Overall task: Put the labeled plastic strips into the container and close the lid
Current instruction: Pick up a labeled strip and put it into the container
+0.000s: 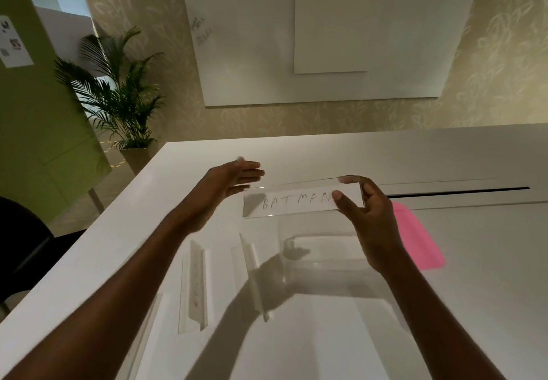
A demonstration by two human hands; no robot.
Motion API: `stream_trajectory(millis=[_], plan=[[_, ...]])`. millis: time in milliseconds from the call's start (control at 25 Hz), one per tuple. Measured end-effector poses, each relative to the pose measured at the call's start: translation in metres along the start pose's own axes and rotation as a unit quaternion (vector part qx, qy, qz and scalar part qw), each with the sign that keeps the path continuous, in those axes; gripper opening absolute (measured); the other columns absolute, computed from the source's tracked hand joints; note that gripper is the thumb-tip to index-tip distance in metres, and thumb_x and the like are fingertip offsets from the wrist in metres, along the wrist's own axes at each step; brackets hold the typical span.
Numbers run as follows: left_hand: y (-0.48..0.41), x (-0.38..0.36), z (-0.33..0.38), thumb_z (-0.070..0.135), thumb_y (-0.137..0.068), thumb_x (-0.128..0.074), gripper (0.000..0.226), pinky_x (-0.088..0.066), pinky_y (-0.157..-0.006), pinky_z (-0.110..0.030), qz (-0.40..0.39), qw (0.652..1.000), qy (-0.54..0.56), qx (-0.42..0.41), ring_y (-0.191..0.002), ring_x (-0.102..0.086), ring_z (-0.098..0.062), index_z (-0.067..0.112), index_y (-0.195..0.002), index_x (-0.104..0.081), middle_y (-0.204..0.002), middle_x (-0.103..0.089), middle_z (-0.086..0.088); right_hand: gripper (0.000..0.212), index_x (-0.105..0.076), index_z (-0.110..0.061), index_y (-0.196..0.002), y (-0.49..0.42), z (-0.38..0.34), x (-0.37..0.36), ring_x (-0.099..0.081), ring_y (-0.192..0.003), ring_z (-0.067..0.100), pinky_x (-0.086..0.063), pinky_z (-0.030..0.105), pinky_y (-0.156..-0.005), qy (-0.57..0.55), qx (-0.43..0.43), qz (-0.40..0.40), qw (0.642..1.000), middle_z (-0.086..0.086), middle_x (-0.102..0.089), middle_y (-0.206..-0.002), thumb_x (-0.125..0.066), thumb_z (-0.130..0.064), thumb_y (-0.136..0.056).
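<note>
My right hand grips the right end of a clear plastic strip with a paper label reading "BATMAN", held level above the table. My left hand hovers just beyond the strip's left end, fingers straight and apart, holding nothing. Below the strip stands a clear plastic container, open at the top. Its pink lid lies flat on the table to the right, partly hidden by my right wrist. Two more clear strips lie on the table left of the container.
The white table has a long dark cable slot across its far side. Its left edge drops to the floor beside a dark chair. A potted palm and a wall whiteboard stand beyond the table.
</note>
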State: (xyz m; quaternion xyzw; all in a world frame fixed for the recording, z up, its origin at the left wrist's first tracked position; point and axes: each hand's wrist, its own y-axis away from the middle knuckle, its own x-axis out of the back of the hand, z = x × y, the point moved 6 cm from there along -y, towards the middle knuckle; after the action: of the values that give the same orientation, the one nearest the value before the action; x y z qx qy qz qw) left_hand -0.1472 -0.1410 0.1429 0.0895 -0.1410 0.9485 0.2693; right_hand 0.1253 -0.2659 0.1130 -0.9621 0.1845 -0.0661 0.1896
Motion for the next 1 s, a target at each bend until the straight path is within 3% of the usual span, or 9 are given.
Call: stream_trajectory(millis=[120, 200, 280, 400, 520, 600, 720, 840, 1000], plan=[[-0.009, -0.030, 0.018, 0.072, -0.075, -0.073, 0.064, -0.059, -0.087, -0.026, -0.108, 0.976, -0.188, -0.008, -0.115, -0.065, 0.004, 0.038, -0.129, -0.068, -0.126, -0.070, 0.023, 0.026, -0.068, -0.034, -0.111, -0.004, -0.003, 0.008, -0.058, -0.096, 0.054, -0.054, 0.059, -0.090, 0.001, 0.004, -0.010, 1.000, 0.034, -0.058, -0.110, -0.078, -0.040, -0.087], [-0.015, -0.048, 0.017, 0.064, -0.072, -0.082, 0.062, -0.056, -0.071, -0.017, -0.152, 0.955, -0.253, -0.030, -0.104, -0.066, 0.005, 0.037, -0.126, -0.070, -0.116, -0.071, 0.026, 0.022, -0.068, -0.032, -0.108, -0.007, 0.000, 0.014, -0.059, -0.096, 0.051, -0.057, 0.051, -0.092, 0.004, 0.010, -0.012, 1.000, 0.028, -0.063, -0.109, -0.079, -0.033, -0.089], [-0.023, -0.058, 0.010, 0.054, -0.072, -0.087, 0.054, -0.050, -0.062, -0.013, -0.159, 0.947, -0.277, -0.029, -0.091, -0.067, 0.002, 0.034, -0.120, -0.073, -0.105, -0.073, 0.025, 0.023, -0.069, -0.030, -0.104, -0.015, 0.006, 0.025, -0.064, -0.081, 0.023, -0.053, 0.025, -0.080, 0.028, 0.021, -0.027, 0.999, 0.002, -0.073, -0.098, -0.082, -0.033, -0.085], [-0.038, -0.064, 0.003, 0.047, -0.070, -0.090, 0.047, -0.049, -0.062, -0.014, -0.134, 0.941, -0.311, -0.017, -0.087, -0.065, -0.001, 0.034, -0.112, -0.072, -0.100, -0.072, 0.020, 0.032, -0.070, -0.031, -0.104, -0.036, 0.026, 0.038, -0.066, -0.084, -0.001, -0.050, 0.017, -0.080, 0.138, -0.004, -0.119, 0.983, -0.014, -0.075, -0.106, -0.089, -0.036, -0.079], [-0.051, -0.077, -0.010, 0.045, -0.070, -0.091, 0.043, -0.049, -0.064, -0.017, -0.143, 0.924, -0.355, -0.001, -0.084, -0.062, -0.005, 0.032, -0.105, -0.070, -0.095, -0.068, 0.015, 0.043, -0.072, -0.034, -0.110, -0.055, 0.052, 0.042, -0.063, -0.103, -0.013, -0.046, 0.014, -0.086, 0.291, 0.001, -0.211, 0.933, -0.029, -0.072, -0.108, -0.088, -0.050, -0.073], [-0.058, -0.089, -0.024, 0.043, -0.072, -0.091, 0.042, -0.047, -0.066, -0.019, -0.148, 0.918, -0.367, 0.014, -0.081, -0.060, -0.006, 0.027, -0.106, -0.071, -0.096, -0.068, 0.012, 0.043, -0.073, -0.031, -0.109, -0.062, 0.073, 0.039, -0.065, -0.103, -0.007, -0.053, 0.025, -0.090, 0.338, -0.023, -0.255, 0.906, -0.025, -0.073, -0.104, -0.088, -0.050, -0.074], [-0.067, -0.110, -0.053, 0.037, -0.078, -0.088, 0.041, -0.051, -0.077, -0.026, -0.158, 0.902, -0.400, 0.029, -0.091, -0.062, -0.014, 0.015, -0.111, -0.073, -0.105, -0.071, 0.001, 0.043, -0.072, -0.016, -0.111, -0.067, 0.102, 0.029, -0.070, -0.104, 0.020, -0.055, 0.039, -0.093, 0.414, -0.045, -0.319, 0.852, -0.002, -0.075, -0.112, -0.087, -0.040, -0.078], [-0.072, -0.128, -0.081, 0.037, -0.079, -0.086, 0.039, -0.052, -0.078, -0.031, -0.158, 0.883, -0.439, 0.045, -0.090, -0.063, -0.017, 0.014, -0.108, -0.075, -0.099, -0.070, 0.002, 0.043, -0.069, -0.013, -0.116, -0.068, 0.130, 0.022, -0.067, -0.112, 0.024, -0.052, 0.035, -0.095, 0.497, -0.055, -0.341, 0.796, 0.003, -0.072, -0.124, -0.085, -0.034, -0.082], [-0.075, -0.140, -0.116, 0.043, -0.076, -0.086, 0.050, -0.054, -0.082, -0.034, -0.154, 0.854, -0.488, 0.098, -0.094, -0.065, -0.022, 0.018, -0.117, -0.072, -0.112, -0.069, -0.003, 0.046, -0.068, -0.018, -0.125, -0.061, 0.152, 0.015, -0.065, -0.116, 0.021, -0.046, 0.030, -0.096, 0.582, -0.016, -0.338, 0.739, 0.000, -0.070, -0.129, -0.081, -0.037, -0.086]])
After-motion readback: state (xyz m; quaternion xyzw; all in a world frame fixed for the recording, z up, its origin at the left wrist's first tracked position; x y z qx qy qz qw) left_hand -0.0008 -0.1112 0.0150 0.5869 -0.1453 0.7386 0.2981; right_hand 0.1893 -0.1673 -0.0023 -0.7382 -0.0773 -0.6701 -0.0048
